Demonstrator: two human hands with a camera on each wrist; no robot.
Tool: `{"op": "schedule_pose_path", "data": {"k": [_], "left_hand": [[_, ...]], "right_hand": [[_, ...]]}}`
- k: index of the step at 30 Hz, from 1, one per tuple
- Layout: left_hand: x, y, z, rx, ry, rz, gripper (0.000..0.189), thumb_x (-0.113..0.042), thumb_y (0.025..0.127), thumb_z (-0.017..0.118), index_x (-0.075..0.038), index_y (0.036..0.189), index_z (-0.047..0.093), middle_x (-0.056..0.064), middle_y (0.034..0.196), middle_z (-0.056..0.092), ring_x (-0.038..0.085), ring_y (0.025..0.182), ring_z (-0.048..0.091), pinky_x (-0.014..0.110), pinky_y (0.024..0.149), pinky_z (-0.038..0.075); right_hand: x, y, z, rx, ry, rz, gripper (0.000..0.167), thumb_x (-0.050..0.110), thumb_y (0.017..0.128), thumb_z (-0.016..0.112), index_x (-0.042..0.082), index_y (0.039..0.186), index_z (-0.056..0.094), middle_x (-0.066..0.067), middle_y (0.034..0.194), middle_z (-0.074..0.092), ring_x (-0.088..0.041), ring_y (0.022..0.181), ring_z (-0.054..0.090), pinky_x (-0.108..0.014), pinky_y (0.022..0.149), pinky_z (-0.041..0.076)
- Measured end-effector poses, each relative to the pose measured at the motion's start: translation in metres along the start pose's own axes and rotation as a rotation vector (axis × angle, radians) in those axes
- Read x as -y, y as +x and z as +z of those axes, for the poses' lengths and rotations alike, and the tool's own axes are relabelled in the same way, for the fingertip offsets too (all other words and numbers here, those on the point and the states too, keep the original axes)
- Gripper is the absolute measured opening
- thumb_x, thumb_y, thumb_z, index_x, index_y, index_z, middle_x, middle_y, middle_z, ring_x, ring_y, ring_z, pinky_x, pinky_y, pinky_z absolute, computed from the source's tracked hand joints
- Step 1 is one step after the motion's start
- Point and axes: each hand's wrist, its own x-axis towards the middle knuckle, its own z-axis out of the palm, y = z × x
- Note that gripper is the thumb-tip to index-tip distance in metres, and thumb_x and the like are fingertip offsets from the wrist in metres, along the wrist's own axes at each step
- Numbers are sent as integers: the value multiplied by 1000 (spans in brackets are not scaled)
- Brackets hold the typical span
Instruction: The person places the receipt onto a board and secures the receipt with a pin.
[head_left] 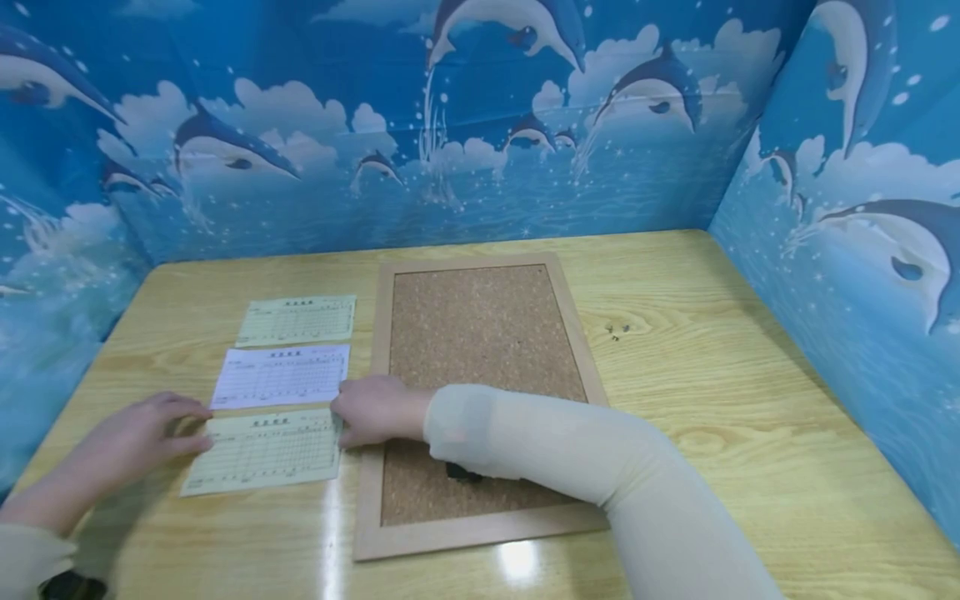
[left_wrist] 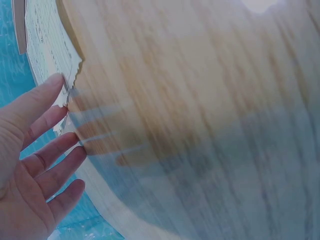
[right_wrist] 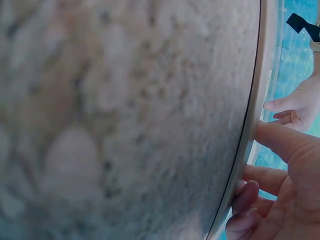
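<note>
Three printed paper slips lie in a column: a pale green slip (head_left: 296, 321) at the back, a white slip (head_left: 279, 377) in the middle and another pale green slip (head_left: 266, 454) in front. My left hand (head_left: 138, 433) touches the front slip's left edge, thumb and index finger parted. In the left wrist view its other fingers (left_wrist: 57, 172) are loosely extended. At the right edges of the front and white slips is my right hand (head_left: 378, 410), its forearm crossing the framed cork board (head_left: 480, 333). The right wrist view shows its thumb (right_wrist: 280, 140) extended and other fingers bent.
Several small metallic pieces (head_left: 618, 331) lie on the wooden table (head_left: 697, 350) right of the board. The board's wooden frame (head_left: 480, 537) stands close to the slips' right edges. Dolphin-printed cloth (head_left: 465, 183) walls in the table at the back and sides.
</note>
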Motion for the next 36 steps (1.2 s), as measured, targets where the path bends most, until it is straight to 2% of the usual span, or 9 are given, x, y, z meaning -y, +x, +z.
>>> {"op": "schedule_pose_path", "data": {"k": [3, 9, 14, 22, 25, 29, 36], "left_hand": [[-1, 0, 0, -10, 5, -4, 45, -32, 74, 76, 4, 100, 67, 26, 98, 61, 46, 93, 55, 58, 76, 44], [-2, 0, -3, 22, -11, -16, 47, -36, 74, 76, 2, 101, 67, 25, 100, 61, 45, 94, 55, 57, 75, 44], [-3, 0, -3, 20, -14, -14, 46, -34, 73, 77, 2, 99, 67, 27, 101, 60, 47, 95, 54, 59, 77, 43], [-3, -2, 2, -30, -48, -4, 36, -25, 71, 79, 2, 91, 66, 32, 101, 55, 50, 94, 52, 61, 79, 41], [-2, -3, 4, -39, -56, -4, 36, -21, 71, 79, 6, 92, 66, 36, 106, 52, 53, 97, 50, 61, 80, 41], [-2, -3, 6, -55, -75, 6, 35, -18, 74, 77, 9, 92, 66, 36, 110, 51, 53, 98, 49, 61, 80, 41], [-1, -5, 7, -74, -111, 23, 34, -14, 75, 76, 13, 93, 66, 34, 109, 53, 50, 97, 51, 59, 79, 42]], "right_hand": [[0, 0, 0, 6, -2, 0, 20, 40, 84, 66, 21, 90, 62, 10, 85, 50, -5, 70, 47, -20, 54, 40], [0, 0, -2, 17, 19, 2, 20, 40, 85, 65, 21, 90, 62, 10, 84, 50, -5, 69, 47, -19, 54, 40], [-1, 0, -3, 22, 40, 8, 20, 40, 85, 65, 21, 86, 61, 10, 84, 50, -5, 69, 48, -19, 54, 40], [-2, 0, -2, 34, 60, 14, 22, 40, 85, 65, 19, 85, 60, 9, 82, 51, -5, 68, 48, -19, 55, 40], [-3, 1, -2, 35, 95, 16, 21, 39, 85, 67, 19, 85, 61, 9, 80, 52, -5, 67, 49, -19, 56, 40], [-8, 3, -2, 35, 200, 12, 20, 36, 84, 68, 18, 79, 60, 8, 72, 51, -6, 61, 45, -18, 54, 37], [-20, 9, -4, 50, 321, -44, 35, 31, 87, 66, 16, 65, 43, 7, 62, 42, -6, 55, 35, -18, 51, 29]]}}
